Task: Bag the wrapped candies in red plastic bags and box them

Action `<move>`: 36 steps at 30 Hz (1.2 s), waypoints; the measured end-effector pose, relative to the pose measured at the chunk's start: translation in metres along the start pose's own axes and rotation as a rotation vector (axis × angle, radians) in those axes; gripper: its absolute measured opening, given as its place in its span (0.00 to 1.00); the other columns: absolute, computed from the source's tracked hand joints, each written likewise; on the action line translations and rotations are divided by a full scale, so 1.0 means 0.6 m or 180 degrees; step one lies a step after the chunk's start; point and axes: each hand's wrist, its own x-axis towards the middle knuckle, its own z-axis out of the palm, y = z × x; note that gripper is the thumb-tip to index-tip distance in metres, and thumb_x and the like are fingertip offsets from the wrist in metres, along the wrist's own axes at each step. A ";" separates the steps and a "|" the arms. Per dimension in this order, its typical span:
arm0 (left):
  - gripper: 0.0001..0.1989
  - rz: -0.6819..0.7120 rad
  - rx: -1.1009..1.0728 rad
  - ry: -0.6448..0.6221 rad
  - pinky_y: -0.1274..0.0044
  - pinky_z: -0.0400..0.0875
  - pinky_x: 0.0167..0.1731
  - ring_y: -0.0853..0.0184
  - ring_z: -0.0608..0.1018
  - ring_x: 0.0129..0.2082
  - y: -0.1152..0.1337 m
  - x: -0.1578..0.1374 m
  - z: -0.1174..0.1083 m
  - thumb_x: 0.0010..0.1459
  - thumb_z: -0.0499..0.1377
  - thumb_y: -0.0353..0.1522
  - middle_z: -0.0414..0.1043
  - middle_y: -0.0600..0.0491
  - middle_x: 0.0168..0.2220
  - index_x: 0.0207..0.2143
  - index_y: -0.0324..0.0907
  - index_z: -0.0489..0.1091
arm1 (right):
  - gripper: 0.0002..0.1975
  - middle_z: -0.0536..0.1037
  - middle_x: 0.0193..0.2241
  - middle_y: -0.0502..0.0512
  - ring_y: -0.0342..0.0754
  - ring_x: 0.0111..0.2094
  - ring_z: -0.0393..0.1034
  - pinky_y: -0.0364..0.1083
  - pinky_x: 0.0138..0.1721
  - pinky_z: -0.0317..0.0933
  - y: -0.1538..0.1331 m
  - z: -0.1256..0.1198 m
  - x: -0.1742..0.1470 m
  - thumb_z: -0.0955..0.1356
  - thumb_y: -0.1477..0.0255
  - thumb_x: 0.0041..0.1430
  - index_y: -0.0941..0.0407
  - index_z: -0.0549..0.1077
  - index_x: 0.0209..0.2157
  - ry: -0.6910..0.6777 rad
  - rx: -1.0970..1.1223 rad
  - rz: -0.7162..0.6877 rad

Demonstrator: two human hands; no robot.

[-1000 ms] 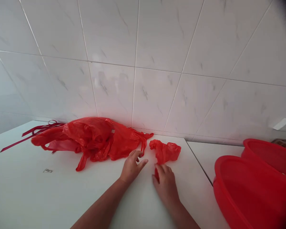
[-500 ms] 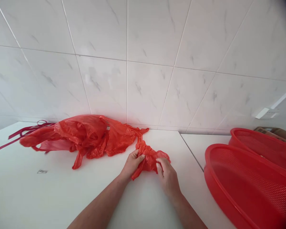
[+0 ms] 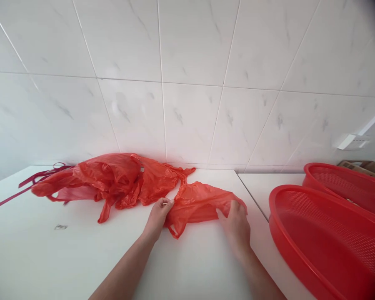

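Note:
A thin red plastic bag (image 3: 203,204) lies spread between my hands on the white tabletop (image 3: 187,258). At the bag's left side, my left hand (image 3: 158,212) pinches its edge between thumb and fingers. My right hand (image 3: 236,223) rests on the right part of the bag, thumb and fingers apart, the fingertips pressing on the film. Handle loops of the bag hang toward me near my left hand. Just behind and to the left is a crumpled heap of red plastic bags (image 3: 112,179), almost meeting the bag's upper left corner.
Two red plastic mesh baskets, the nearer basket (image 3: 287,233) and the farther basket (image 3: 318,171), stand at the right. Dark red ribbons (image 3: 34,177) trail off at far left. A tiled wall (image 3: 193,121) rises behind. A cardboard box (image 3: 365,166) sits at far right.
The bunched bag has been spread out flatter and wider. My left hand has moved left and my right hand right, so they are farther apart. The view has shifted slightly.

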 end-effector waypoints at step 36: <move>0.10 0.0509 -0.0154 -0.1656 0.79 0.66 0.30 0.70 0.72 0.28 0.040 -0.119 0.087 0.61 0.53 0.36 0.70 0.55 0.27 0.31 0.42 0.70 | 0.10 0.71 0.28 0.49 0.41 0.25 0.66 0.41 0.25 0.64 -0.052 0.005 -0.055 0.64 0.67 0.64 0.61 0.71 0.36 -0.1323 0.3171 0.0619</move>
